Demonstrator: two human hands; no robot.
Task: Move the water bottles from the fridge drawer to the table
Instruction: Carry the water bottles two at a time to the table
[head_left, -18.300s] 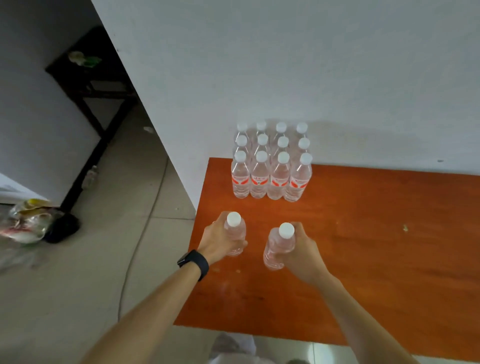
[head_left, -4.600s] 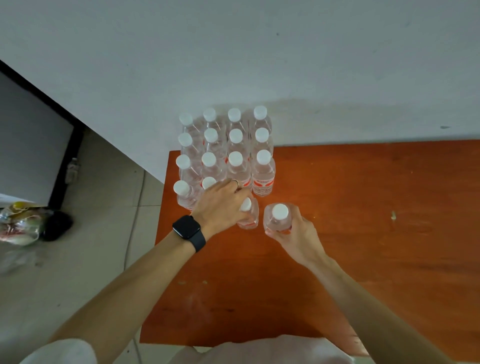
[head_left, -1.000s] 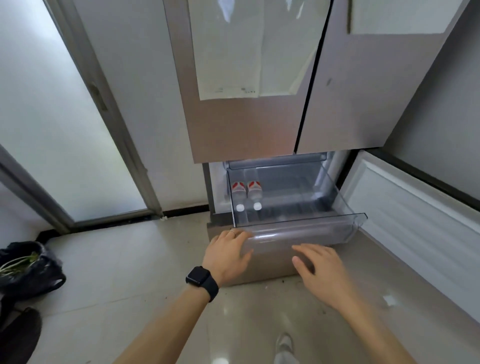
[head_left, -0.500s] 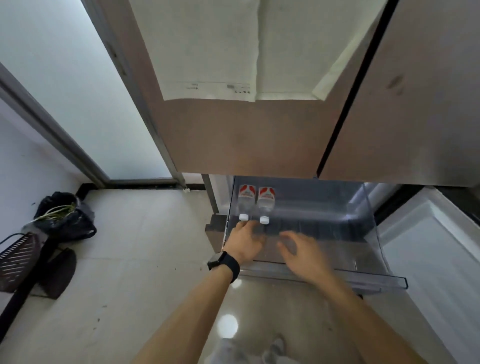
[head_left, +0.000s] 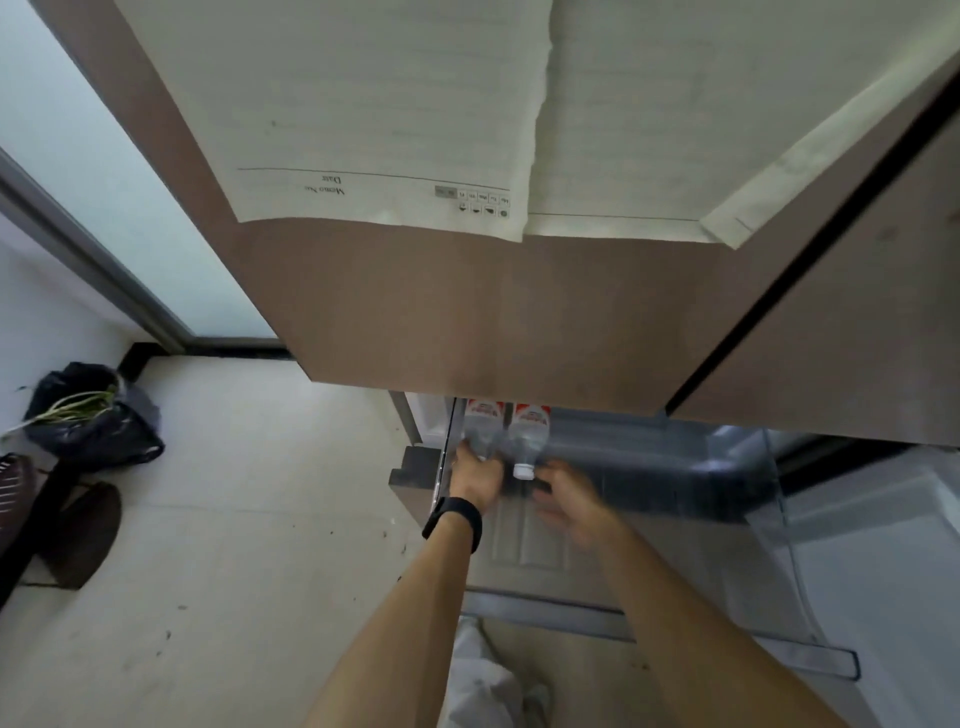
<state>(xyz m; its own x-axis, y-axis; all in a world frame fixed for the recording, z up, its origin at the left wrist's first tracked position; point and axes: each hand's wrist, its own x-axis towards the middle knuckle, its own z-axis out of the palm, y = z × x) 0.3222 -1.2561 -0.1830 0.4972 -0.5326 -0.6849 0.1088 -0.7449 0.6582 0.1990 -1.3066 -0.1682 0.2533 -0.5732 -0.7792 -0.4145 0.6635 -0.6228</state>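
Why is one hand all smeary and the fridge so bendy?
Head view: the right hand is smeared by motion blur beside the clear plastic water bottle with the white cap; the left hand, wearing a black wristwatch, looks sharper. Head view: the wide lens makes the brown fridge door lean and stretch.

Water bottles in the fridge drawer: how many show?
2, side by side in the drawer, at left: left bottle at the left hand, right bottle beside it. The door may hide more.
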